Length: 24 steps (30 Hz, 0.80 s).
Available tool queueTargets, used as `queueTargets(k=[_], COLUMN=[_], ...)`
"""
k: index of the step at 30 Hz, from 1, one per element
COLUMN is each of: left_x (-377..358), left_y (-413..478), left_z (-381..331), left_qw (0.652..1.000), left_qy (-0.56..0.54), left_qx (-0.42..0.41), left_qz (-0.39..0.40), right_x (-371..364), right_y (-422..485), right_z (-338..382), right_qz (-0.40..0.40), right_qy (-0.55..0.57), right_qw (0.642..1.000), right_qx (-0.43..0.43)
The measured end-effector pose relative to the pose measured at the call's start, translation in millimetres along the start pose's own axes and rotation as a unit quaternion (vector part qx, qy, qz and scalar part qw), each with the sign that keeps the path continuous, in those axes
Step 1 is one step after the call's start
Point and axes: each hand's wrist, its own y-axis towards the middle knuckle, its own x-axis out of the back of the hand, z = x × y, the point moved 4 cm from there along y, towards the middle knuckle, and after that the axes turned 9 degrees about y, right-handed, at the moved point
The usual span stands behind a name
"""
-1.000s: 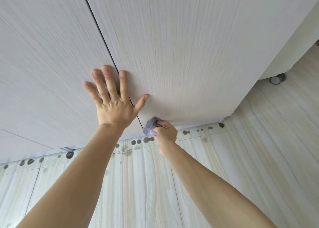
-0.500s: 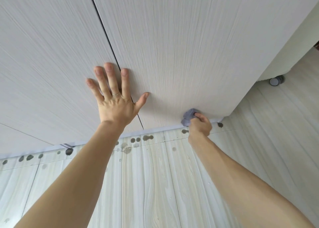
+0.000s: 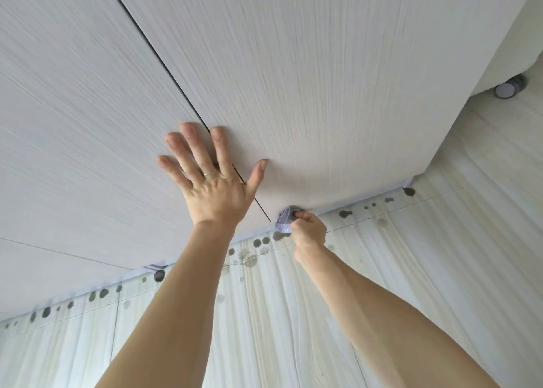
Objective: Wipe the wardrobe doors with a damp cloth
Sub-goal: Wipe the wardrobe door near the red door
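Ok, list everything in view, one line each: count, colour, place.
wardrobe doors: two, pale wood grain, upper view, dark seam between
cloth: one, grey-lilac, at right door's bottom edge
floor: one, pale streaked tiles, below the doors
dark spots: many, grey, on floor along wardrobe base
wheel: one, grey, upper right, under cream furniture
ring: one, silver, on left hand
left hand: one, flat, fingers spread across the seam
right hand: one, gripping the cloth
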Motion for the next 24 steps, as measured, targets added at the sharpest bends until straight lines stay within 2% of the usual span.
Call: queueTargets(k=[4, 8, 10, 14, 16, 18, 20, 22, 24], left_x=[-0.9, 1.0, 7.5, 26.8, 30.4, 28.6, 21.2, 7.4, -4.1], left_y=[-2.2, -3.7, -4.4, -7.4, -13.6, -16.5, -12.9, -6.1, -2.1], left_z=[-2.6, -5.6, -19.5, -64.7, -94.4, -120.1, -139.7, -146.0, -136.4], left_qw=[1.0, 0.999, 0.998, 0.989, 0.989, 0.988, 0.97, 0.956, 0.951], left_qy=[-0.008, -0.008, -0.004, -0.016, -0.029, -0.012, 0.019, 0.059, 0.086], left_qx=[0.003, 0.032, 0.056, 0.103, 0.044, -0.086, -0.218, -0.274, -0.282], left_qz=[-0.001, 0.015, 0.035, 0.11, 0.14, 0.127, 0.103, 0.09, 0.091], right_x=[56.5, 95.9, 98.1, 86.3, 90.1, 99.0, 115.2, 132.6, 141.6], right_y=[39.5, 64.9, 68.1, 68.3, 70.6, 73.4, 83.7, 97.6, 110.4], right_z=[60.1, 110.8, 115.0, 92.4, 79.9, 72.9, 73.3, 79.8, 84.3], right_qz=[-0.075, -0.107, -0.101, -0.013, 0.002, -0.022, -0.058, -0.078, -0.073], right_qy=[0.003, 0.021, 0.033, 0.031, 0.037, 0.055, 0.067, 0.08, 0.075], right_qw=[0.996, 0.989, 0.991, 0.999, 0.999, 0.998, 0.996, 0.994, 0.994], right_qx=[0.056, 0.097, 0.087, 0.032, 0.017, 0.011, 0.017, 0.022, 0.009])
